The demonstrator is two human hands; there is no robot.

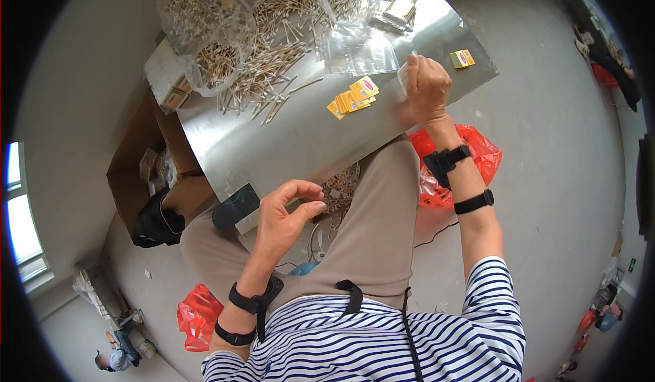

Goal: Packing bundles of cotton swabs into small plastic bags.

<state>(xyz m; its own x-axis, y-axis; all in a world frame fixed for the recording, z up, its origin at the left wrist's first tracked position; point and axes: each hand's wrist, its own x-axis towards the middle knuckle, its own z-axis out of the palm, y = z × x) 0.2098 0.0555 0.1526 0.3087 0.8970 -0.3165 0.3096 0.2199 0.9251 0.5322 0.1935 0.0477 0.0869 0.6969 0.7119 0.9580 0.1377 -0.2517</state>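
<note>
My left hand (278, 219) hovers over my lap near the table's front edge, its thumb and fingers curved apart with nothing between them. Above the table's right part, my right hand (428, 87) is closed on a small clear plastic bag (402, 78), mostly hidden by the fingers. Left of that hand lies a fanned stack of yellow cards (352, 98). Flat clear plastic bags (358, 51) lie just beyond the cards. A heap of wooden-stick cotton swabs (256, 64) spreads over the table's left side, partly under a large clear plastic bag (205, 13).
More yellow cards (462, 58) lie near the right corner of the metal table (273, 146). Filled clear packets (396, 10) are at the back. A red plastic bag (474, 157) stands beside my right knee, another (199, 317) at lower left. A cardboard box (129, 146) is left of the table.
</note>
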